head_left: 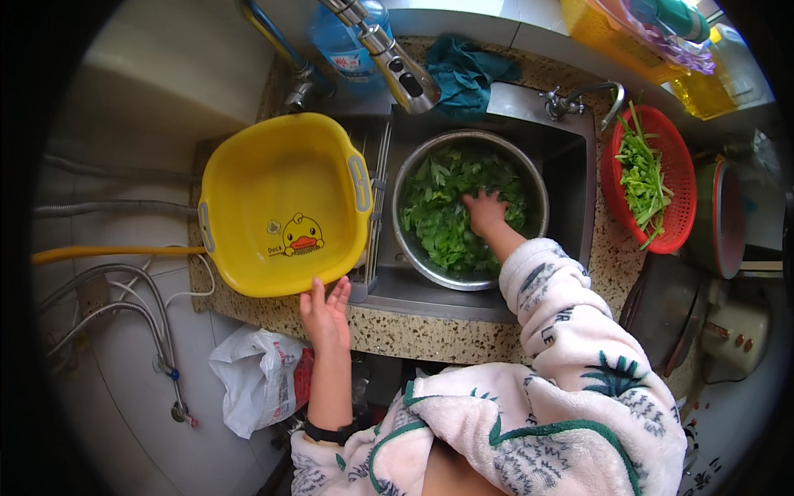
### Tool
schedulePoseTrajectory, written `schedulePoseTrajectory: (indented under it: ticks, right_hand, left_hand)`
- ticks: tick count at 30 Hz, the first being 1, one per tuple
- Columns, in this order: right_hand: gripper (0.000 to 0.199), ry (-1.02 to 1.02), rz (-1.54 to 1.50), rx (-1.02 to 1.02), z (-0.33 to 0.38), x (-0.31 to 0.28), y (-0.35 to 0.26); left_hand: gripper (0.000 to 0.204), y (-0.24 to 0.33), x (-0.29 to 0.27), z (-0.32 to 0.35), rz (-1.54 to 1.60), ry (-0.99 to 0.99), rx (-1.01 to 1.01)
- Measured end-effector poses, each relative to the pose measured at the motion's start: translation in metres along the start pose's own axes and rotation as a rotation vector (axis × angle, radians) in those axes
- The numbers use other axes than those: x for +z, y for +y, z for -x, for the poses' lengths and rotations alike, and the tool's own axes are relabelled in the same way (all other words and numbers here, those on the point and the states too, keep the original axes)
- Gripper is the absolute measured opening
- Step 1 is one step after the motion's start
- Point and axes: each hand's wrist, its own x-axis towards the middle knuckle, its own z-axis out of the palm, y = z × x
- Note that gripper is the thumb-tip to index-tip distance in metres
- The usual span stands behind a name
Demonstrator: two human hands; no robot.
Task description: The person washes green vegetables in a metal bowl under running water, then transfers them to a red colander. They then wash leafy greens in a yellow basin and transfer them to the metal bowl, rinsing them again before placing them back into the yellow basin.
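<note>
1. Right hand (pixel 488 212) rests among leafy greens (pixel 438 223) with its fingers spread; the tips sink into the leaves, so I cannot tell whether any are gripped.
2. Those greens lie inside a round steel bowl (pixel 455 283), which stands in the sink (pixel 438 309).
3. Left hand (pixel 327 321) has its fingers extended and meets the near edge of a yellow basin (pixel 281 174) (the one with a duck face on its bottom), touching rather than clasping it.
4. As for progress, the handling of the leaves looks to be under way: they are gathered in the bowl, none of them in the yellow basin. Pale green stems (pixel 645 178) already sit apart in a red basket (pixel 685 211). Whatever is left seems to concern the leaves.
5. Around the sink runs a speckled countertop (pixel 430 337); the basin overlaps its left part, and the basket is at the right.
6. Behind the bowl are a pull-out faucet (pixel 405 78), a crumpled teal cloth (pixel 465 74) and a blue bottle (pixel 351 54). Bent hoses (pixel 124 208) cross the left wall, and a white plastic bag (pixel 256 380) sits below the counter's edge.
</note>
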Motion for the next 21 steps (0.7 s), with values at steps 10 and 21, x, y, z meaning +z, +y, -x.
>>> schedulePoseTrajectory:
  ticks: [10,21]
  right_hand:
    - [0.050,0.142,-0.329,-0.368,0.023,-0.062,0.014]
    - [0.083,-0.225,0.072,-0.449,0.029,-0.034,0.003]
  left_hand:
    - [0.030,0.010,-0.018,-0.012,0.044,0.087,0.066]
    - [0.034,0.003,-0.024,0.014,0.035,0.160,0.047]
